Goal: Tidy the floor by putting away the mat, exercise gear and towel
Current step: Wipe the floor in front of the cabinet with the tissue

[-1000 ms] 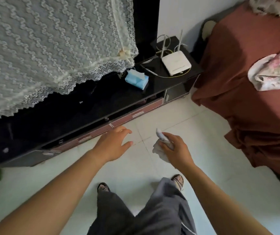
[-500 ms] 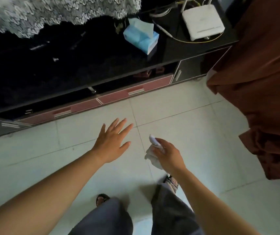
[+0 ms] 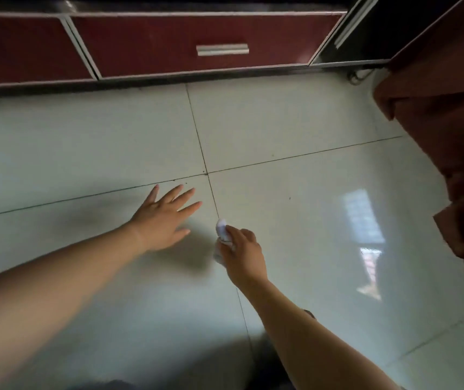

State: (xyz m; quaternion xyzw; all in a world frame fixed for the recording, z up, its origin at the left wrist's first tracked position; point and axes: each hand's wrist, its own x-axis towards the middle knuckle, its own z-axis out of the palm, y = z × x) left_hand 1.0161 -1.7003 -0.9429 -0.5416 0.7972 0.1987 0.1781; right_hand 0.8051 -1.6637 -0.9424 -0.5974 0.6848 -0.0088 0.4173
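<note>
Head view shows our right hand pinching a crumpled white cloth at its fingertips, just right of our left hand, spread open and empty low over the glossy floor; we judge so light a pinch could drop it, or a palm skid.

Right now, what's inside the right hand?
A small white wad of cloth or tissue, pinched by the right hand. Its tip pokes out at the top; the rest is covered by the hand, so its full shape cannot be told.
</note>
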